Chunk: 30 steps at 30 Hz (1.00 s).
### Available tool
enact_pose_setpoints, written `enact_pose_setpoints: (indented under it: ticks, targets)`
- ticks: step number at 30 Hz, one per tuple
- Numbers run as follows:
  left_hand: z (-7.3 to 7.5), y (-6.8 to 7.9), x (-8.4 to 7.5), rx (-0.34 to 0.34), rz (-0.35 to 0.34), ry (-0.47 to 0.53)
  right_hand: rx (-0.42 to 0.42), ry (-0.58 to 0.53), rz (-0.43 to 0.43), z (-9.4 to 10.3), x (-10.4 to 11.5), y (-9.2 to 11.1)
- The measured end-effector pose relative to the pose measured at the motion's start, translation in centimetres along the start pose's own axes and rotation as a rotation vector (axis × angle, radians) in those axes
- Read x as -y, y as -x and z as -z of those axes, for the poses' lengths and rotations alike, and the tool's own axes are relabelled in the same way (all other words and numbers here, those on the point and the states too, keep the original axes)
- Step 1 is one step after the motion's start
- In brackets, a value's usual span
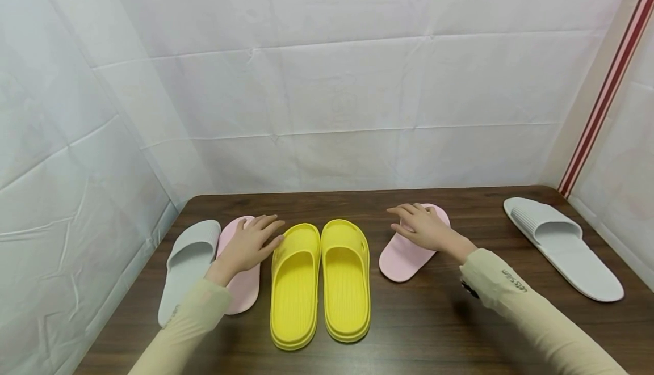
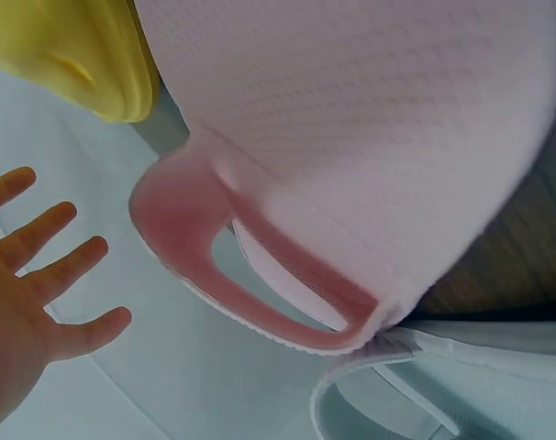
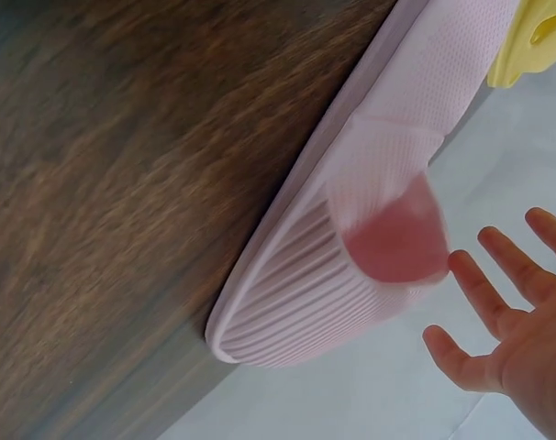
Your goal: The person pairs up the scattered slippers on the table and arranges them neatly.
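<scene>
While six slippers lie across the brown table [image 1: 424,329], the head view shows two hands well apart, fingers loosely extended: the left hand [image 1: 248,244] is over the left pink slipper [image 1: 245,293], the right hand [image 1: 424,228] over the right pink slipper [image 1: 403,258], by the table's far edge. Between these, the left yellow slipper [image 1: 294,301] and the right yellow slipper [image 1: 347,290] sit side by side, ribbed footbeds visible inside their hollows. Near the table's left edge lies the left grey slipper [image 1: 186,267]; the right grey slipper [image 1: 567,250] slants along the right edge, its toe near the far right corner.

From the left wrist, the left pink slipper's strap arches over a hollow with a darker pink lining, and the spread fingers are apart from it.

From the right wrist, the right pink slipper's hollow also looks darker pink inside; one fingertip meets its rim in the view, but whether they touch I cannot tell.
</scene>
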State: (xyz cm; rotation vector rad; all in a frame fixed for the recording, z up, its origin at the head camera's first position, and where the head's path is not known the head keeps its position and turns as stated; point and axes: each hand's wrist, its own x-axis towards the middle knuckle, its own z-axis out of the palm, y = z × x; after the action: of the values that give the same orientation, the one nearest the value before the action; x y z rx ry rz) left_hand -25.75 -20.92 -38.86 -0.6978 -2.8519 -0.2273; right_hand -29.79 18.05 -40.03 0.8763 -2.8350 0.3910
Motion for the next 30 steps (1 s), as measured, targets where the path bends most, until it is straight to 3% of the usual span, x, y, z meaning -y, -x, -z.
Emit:
enact_pose_setpoints:
  ticks: [12, 30]
  targets:
    - [0.0, 0.1, 1.3, -0.015, 0.026, -0.022, -0.08, 0.018, 0.009, 0.4, -0.9, 0.4]
    - [-0.4, 0.6, 3.6, 0.0, 0.107, -0.051, -0.026, 0.014, -0.092, 0.5, -2.6, 1.1]
